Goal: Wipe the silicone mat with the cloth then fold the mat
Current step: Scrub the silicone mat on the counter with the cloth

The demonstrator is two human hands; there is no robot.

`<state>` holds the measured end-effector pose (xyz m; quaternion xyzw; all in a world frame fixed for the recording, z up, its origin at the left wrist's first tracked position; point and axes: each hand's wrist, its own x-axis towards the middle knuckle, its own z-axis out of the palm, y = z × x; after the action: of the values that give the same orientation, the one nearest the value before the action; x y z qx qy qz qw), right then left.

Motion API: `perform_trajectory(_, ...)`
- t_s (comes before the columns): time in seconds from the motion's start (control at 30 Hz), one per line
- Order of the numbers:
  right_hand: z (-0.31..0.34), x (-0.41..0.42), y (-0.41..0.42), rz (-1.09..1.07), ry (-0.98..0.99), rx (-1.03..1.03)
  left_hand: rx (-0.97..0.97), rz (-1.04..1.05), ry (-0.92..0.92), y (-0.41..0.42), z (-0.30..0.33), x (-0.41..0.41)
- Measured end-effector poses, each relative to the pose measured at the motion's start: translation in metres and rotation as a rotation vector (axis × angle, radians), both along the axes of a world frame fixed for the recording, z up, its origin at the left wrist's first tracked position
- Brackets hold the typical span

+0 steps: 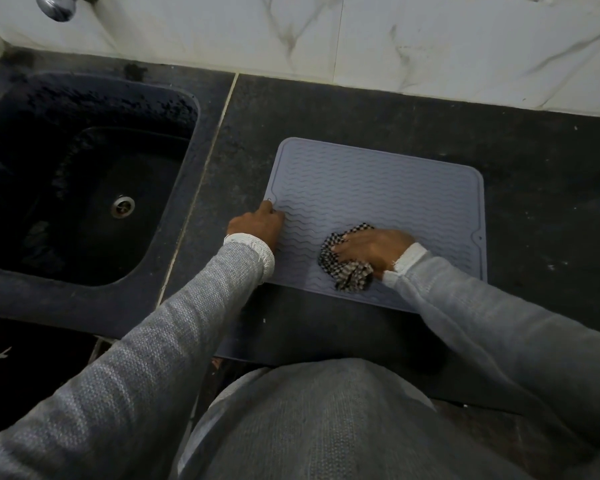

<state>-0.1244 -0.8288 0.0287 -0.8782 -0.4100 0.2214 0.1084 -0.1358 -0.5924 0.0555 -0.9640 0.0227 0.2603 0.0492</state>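
Note:
A grey silicone mat (378,188) with wavy ridges lies flat on the dark counter, right of the sink. My left hand (257,224) presses on the mat's left edge with curled fingers, pinning it down. My right hand (373,249) lies on a crumpled black-and-white checked cloth (347,268) and presses it onto the near middle of the mat. Both forearms wear grey knit sleeves.
A dark sink (84,174) with a metal drain (122,206) sits to the left. A chrome tap (58,5) hangs above it. A white marble wall (395,46) runs behind the counter (534,168), and the counter's front edge is near my body.

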Motion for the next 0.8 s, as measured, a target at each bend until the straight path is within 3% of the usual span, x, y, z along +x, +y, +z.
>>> perform_trajectory(0.17, 0.019, 0.004, -0.008, -0.011, -0.034, -0.209, 0.013, -0.013, -0.001, -0.001, 0.0, 0.0)
perform_trajectory(0.33, 0.023, 0.006, 0.031, -0.027, -0.029, 0.006, 0.022, -0.015, -0.01, -0.006, 0.0, 0.001)
perform_trajectory(0.47, -0.001, -0.007, 0.046, 0.21, 0.009, -0.066, 0.025, -0.004, -0.008, -0.006, 0.0, 0.002)
perform_trajectory(0.57, -0.004, -0.007, 0.013, 0.191, 0.057, 0.029, 0.029, -0.011, -0.01, -0.005, -0.001, 0.001)
perform_trajectory(0.73, 0.006, -0.002, -0.006, 0.112, 0.038, -0.141, 0.045, -0.038, -0.011, -0.005, -0.002, 0.004)
perform_trajectory(0.8, 0.012, -0.007, 0.011, 0.047, 0.024, 0.005, 0.046, -0.042, -0.04, -0.007, -0.003, 0.003)
